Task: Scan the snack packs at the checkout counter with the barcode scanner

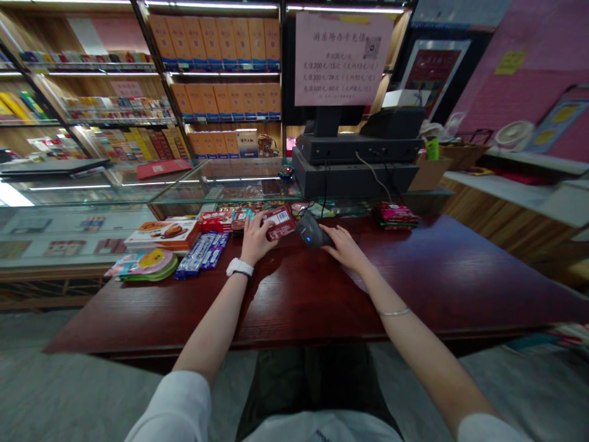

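Note:
My left hand (257, 238), with a white watch at the wrist, grips a dark red box (280, 221) whose barcode label faces me. Just to the right, my right hand (343, 247) is wrapped round the handle of a black barcode scanner (309, 232) with a blue light on it. The scanner's head is close beside the box. Left of my left hand lie red packets (216, 221), purple-blue wrapped bars (202, 253), an orange and white box (163, 234) and a colourful rounded pack (150, 263). All of these rest on the dark red wooden table (294, 307).
Behind the table stands a glass counter (230, 178) bearing a black register machine (354, 172) with a printed sign (343, 58) on its screen. More red packets (396, 215) lie at the table's back right. Cables hang down near the scanner. Stocked shelves line the back.

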`<state>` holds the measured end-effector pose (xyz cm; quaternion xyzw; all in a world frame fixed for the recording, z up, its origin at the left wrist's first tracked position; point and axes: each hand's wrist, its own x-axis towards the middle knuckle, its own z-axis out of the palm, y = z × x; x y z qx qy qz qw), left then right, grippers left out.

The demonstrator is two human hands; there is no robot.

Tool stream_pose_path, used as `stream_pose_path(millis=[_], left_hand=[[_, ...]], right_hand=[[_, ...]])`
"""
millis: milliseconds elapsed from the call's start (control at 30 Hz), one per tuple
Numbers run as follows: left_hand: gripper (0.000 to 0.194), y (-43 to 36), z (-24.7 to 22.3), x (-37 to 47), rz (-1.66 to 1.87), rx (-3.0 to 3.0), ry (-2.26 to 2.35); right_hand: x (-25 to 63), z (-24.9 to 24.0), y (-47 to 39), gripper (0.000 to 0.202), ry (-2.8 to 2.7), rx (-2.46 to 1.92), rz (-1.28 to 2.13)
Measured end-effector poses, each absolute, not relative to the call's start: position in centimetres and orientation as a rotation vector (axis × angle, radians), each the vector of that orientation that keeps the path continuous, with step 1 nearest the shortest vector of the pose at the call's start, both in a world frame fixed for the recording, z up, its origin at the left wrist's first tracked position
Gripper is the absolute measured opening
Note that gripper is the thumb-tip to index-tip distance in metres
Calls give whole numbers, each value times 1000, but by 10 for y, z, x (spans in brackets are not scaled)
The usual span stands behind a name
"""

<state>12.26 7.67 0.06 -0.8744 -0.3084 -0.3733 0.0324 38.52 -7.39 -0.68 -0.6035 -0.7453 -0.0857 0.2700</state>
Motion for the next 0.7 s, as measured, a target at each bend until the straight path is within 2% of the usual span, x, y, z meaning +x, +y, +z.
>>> stream_pose_path(millis=[400,700], left_hand=[[33,79,-3,123,-1109,-2642,-892],[35,77,-5,123,-1069,-2615,-916]], right_hand=[[378,6,-86,42,-1734,-1661,-20],[374,8,-87,40,-1749,-1699,25]])
